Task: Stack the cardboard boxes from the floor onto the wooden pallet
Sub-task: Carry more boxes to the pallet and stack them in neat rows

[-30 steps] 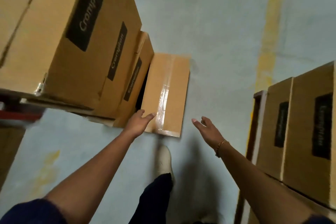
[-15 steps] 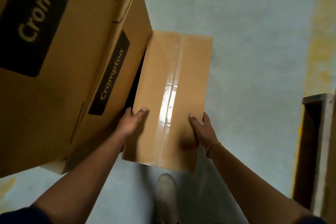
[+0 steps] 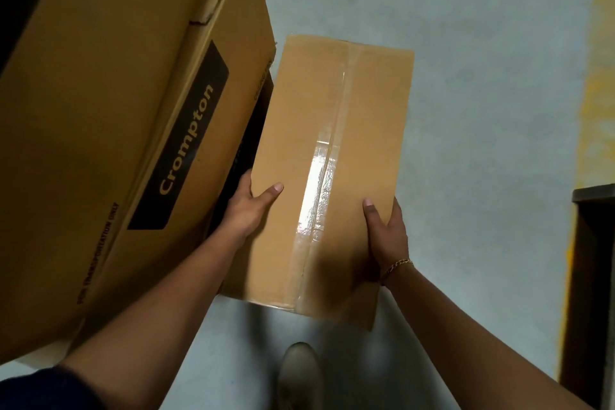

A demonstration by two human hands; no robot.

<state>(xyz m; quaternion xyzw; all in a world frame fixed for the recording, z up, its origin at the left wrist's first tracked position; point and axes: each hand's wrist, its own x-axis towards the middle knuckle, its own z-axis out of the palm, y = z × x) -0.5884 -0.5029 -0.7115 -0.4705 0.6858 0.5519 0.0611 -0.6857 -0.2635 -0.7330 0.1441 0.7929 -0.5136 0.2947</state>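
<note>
A plain cardboard box [image 3: 329, 130], sealed with clear tape along its top, fills the middle of the view over the grey floor. My left hand [image 3: 248, 206] grips its left side with the thumb lying on the top face. My right hand [image 3: 387, 231] grips the right side, thumb also on top; its other fingers are hidden behind the box. Right beside the box on the left stand stacked Crompton boxes [image 3: 139, 117]. A dark wooden pallet edge [image 3: 589, 276] shows at the far right.
The grey floor [image 3: 466, 77] stretches ahead and to the right, crossed by a worn yellow line [image 3: 599, 93]. My pale shoe [image 3: 299, 376] is on the floor just below the held box.
Both hands went from reaching open toward the box to gripping its two sides. The box now looks larger and closer, and its near end hangs above my shoe.
</note>
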